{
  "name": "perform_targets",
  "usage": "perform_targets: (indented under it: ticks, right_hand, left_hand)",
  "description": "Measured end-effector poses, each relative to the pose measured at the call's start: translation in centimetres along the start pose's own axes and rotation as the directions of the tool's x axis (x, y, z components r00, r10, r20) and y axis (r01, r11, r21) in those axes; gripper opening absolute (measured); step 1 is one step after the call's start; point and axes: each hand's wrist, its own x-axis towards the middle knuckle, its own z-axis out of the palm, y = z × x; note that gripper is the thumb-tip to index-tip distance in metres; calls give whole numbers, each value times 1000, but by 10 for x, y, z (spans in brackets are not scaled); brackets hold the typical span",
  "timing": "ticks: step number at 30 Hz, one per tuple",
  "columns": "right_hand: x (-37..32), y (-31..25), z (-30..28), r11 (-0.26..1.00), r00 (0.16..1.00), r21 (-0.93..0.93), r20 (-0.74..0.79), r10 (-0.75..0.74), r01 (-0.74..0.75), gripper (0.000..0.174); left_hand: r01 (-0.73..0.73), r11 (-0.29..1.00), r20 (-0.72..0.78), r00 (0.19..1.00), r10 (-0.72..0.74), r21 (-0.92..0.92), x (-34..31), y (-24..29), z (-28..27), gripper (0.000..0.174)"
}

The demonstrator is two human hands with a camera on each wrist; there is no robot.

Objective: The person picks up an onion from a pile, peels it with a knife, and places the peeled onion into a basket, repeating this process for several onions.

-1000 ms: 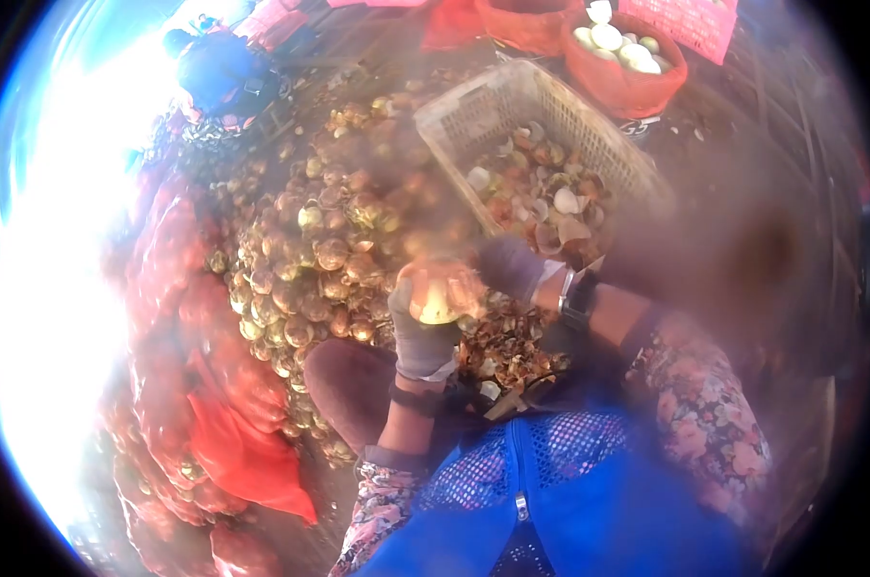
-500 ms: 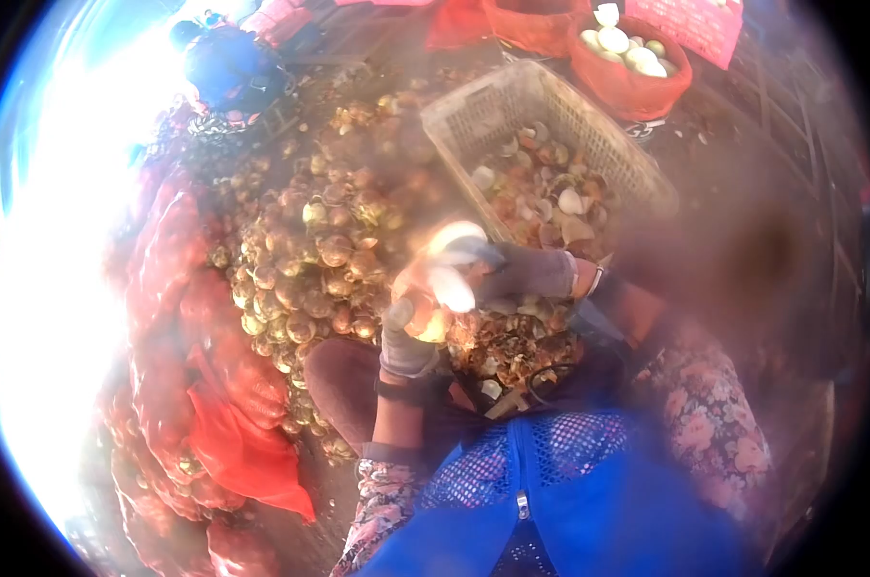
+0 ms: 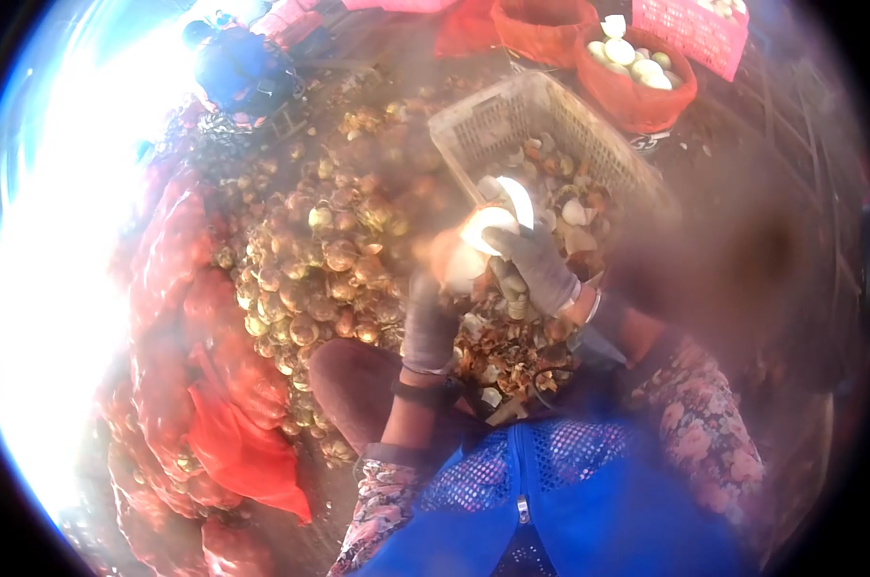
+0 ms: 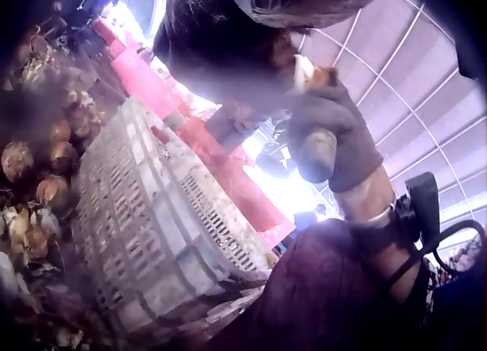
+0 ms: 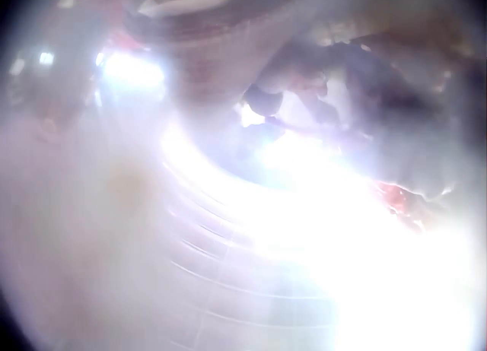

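In the head view my gloved left hand [image 3: 429, 322] grips an onion [image 3: 462, 269], its orange-brown side glare-washed. My gloved right hand [image 3: 536, 267] is just to its right, thumb and fingers pinching a piece of onion peel [image 3: 520, 200] with a bright white inner face. White layers overlap the onion's upper edge there. In the left wrist view the curled right hand [image 4: 335, 134] shows a white and brown bit of peel [image 4: 307, 72] above its fingers. Loose skins [image 3: 502, 351] lie below the hands. Glare hides most of the right wrist view.
Unpeeled onions [image 3: 295, 269] heap at the left, beside red mesh sacks [image 3: 165, 317]. Beyond my right hand stands a pale plastic crate [image 3: 478, 115] with peelings. A red tub [image 3: 637, 104] holds peeled onions at the back. Another person [image 3: 238, 72] is far left.
My right hand has moved in from the right to the onion, then up and toward the crate with white-lined peel. My left hand has risen slightly with the onion.
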Motion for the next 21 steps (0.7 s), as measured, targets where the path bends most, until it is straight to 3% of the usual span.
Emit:
perform_targets:
  ticks: [2, 3, 4, 5, 7, 8, 9, 10, 11, 12, 13, 16, 18, 21]
  right_hand:
    - [-1, 0, 8, 999, 999, -23, -38, 29, -30, 30]
    - [-4, 2, 13, 999, 1000, -34, -20, 3, -4, 29]
    - [-4, 1, 10, 998, 996, 10, 66, 55, -56, 30]
    - [-4, 0, 7, 992, 982, 45, 153, 107, -115, 32]
    - [-1, 2, -3, 966, 932, 168, 337, 133, -199, 34]
    - [2, 6, -8, 939, 898, 261, 429, 97, -226, 35]
    - [9, 26, -14, 726, 754, 623, 617, -227, -291, 35]
    - [10, 23, -20, 919, 850, 394, 491, -191, -21, 35]
    - [10, 17, -27, 977, 914, 65, 344, -215, 205, 36]
    - [9, 10, -33, 964, 950, -85, 211, -229, 251, 36]
    - [13, 4, -37, 971, 973, -97, 91, -211, 219, 36]
    - [20, -13, -40, 994, 984, -48, -139, -108, 102, 35]
    - [16, -17, -29, 1000, 989, 3, -144, -16, 17, 35]
    - [-2, -18, -1, 986, 987, 58, -30, 160, -158, 34]
  left_hand:
    - [-68, 990, 14, 998, 67, 121, 0, -1, 2, 58]
    - [-10, 1000, -24, 1000, 10, 1, -2, 0, 5, 58]
    - [42, 992, -58, 997, -49, -122, -4, 0, 5, 57]
    - [128, 980, -32, 990, -135, -152, -4, 2, -1, 76]
    - [138, 954, 56, 990, -128, -265, -7, -6, -14, 74]
    - [145, 937, 103, 988, -117, -319, -8, -9, -19, 73]
    - [33, 943, -48, 998, -52, -332, -11, -3, -3, 69]
    - [58, 916, -95, 990, -104, -397, -11, -8, -9, 69]
    - [74, 884, -142, 978, -156, -462, -11, -13, -15, 69]
    - [24, 849, -226, 959, -168, -528, -15, -5, -6, 70]
    - [-13, 830, -138, 987, -77, -557, -14, -6, -11, 71]
    - [-43, 884, -86, 996, 4, -465, -10, 2, -22, 78]
    - [-29, 799, -100, 994, -39, -600, -7, 0, -19, 80]
    - [8, 639, -89, 989, -120, -769, -3, -3, -15, 83]
